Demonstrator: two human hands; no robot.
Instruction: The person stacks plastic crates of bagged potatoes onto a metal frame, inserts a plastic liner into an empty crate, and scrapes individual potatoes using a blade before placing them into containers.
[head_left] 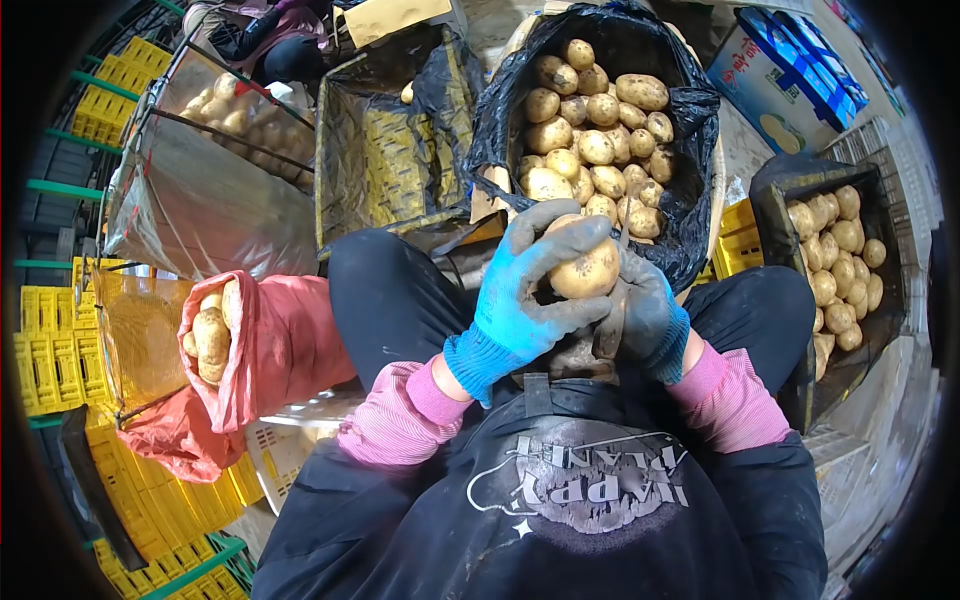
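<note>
Above my lap, my left hand (pixel 540 275), in a blue glove with a dirt-grey palm, is wrapped round a large tan potato (pixel 587 268). Just right of that potato is my right hand (pixel 645 310), also gloved, its fingers closed round a knife (pixel 612 318) whose narrow blade points up. Beyond both hands, a basket lined with black plastic (pixel 700 130) holds several potatoes (pixel 597 147).
A red sack (pixel 290 345) of potatoes lies left of my knee. Behind it are a mesh bag of potatoes (pixel 235 120) and a yellow crate (pixel 395 170). At right stand a potato crate (pixel 800 385) and a carton (pixel 775 95). Another person (pixel 290 50) is at top left.
</note>
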